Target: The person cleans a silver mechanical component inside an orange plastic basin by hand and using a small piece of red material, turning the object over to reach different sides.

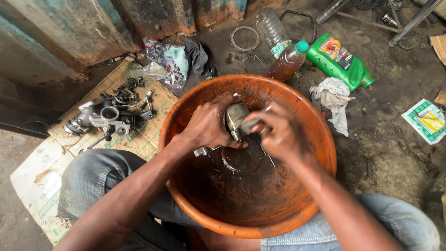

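A big orange basin (186, 111) stands between my knees, its inside dark and oily. Over its middle my left hand (209, 123) grips a small grey metal part (234, 117), with a thin metal piece (202, 151) sticking out below the palm. From the right, my right hand (278, 130) closes on the same part, its fingers pressed against the part's right side. What the right fingers hold besides the part is hidden.
A dismantled carburettor body (104, 118) with springs and small pieces lies on flattened cardboard (42, 172) to the left. Behind the basin stand a bottle of brown liquid (288, 62), a clear empty bottle (272, 28), a green oil jug (339, 60) and a dirty rag (334, 97).
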